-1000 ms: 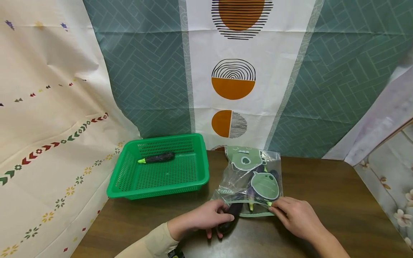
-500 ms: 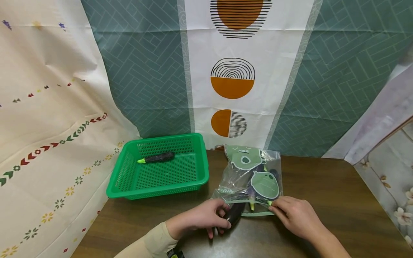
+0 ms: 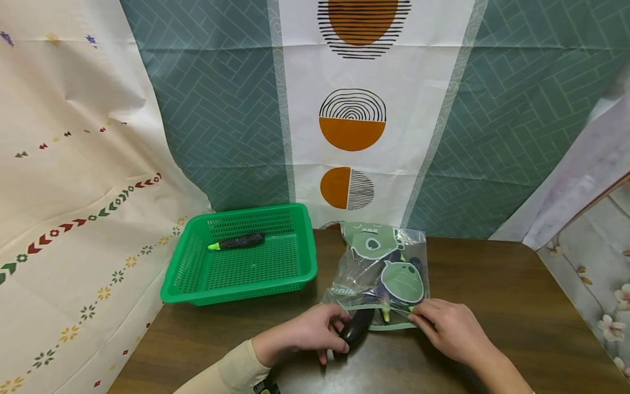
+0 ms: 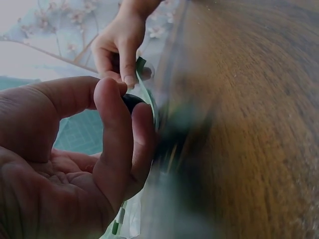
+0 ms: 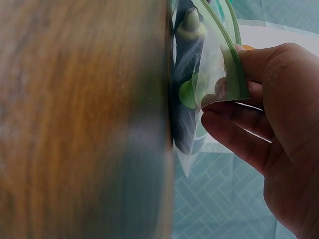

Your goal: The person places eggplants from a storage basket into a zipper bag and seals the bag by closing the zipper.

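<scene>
One eggplant (image 3: 358,326), long axis slanting away rightward, entering bag (image 3: 389,276)

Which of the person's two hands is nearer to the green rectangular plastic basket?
The left hand: in the head view it lies below and right of the green basket, holding a dark glossy eggplant. The right hand is farther right, pinching the clear green-printed plastic bag.
</scene>
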The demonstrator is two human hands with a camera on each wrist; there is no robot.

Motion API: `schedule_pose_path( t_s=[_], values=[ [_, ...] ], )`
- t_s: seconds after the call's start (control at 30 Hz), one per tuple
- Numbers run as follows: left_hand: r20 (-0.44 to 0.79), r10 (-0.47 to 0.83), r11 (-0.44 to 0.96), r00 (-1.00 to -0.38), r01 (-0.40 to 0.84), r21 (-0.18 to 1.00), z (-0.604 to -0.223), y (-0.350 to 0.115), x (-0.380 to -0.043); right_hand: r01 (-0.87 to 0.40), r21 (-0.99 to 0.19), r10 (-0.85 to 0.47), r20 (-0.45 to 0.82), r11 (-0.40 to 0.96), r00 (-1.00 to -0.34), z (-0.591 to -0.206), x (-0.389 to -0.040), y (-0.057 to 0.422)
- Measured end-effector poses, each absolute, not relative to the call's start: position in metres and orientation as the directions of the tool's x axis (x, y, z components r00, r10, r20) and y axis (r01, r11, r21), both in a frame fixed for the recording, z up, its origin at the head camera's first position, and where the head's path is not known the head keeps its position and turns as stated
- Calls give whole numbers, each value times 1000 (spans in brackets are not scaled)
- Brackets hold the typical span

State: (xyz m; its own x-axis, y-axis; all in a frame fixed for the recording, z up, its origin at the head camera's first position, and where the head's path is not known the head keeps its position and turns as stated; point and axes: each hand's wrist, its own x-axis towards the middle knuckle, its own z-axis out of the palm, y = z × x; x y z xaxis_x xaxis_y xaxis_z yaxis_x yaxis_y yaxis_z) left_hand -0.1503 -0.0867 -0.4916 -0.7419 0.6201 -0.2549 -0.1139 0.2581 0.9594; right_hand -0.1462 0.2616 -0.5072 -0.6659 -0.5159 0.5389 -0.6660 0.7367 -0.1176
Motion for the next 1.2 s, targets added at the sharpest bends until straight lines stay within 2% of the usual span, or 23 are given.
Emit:
schedule_pose_path(
  t_s=[0.33, 0.67, 0.87, 1.2],
  values=[
    [-252, 629, 301, -736, -69, 951, -497, -85, -150, -670, -107, -519, 547, 734, -657, -508, -146, 261],
    [-253, 592, 401, -765, 7, 916, -491, -82, -151, -652, -137, -509, 514, 746, -690, -506, -144, 261],
    [-271, 584, 438, -765, 17, 899, -490, -81, -153, -665, -122, -516, 533, 737, -670, -507, -146, 261],
    [-291, 575, 472, -764, 20, 881, -490, -78, -155, -663, -135, -515, 525, 736, -678, -506, -145, 260]
  ],
)
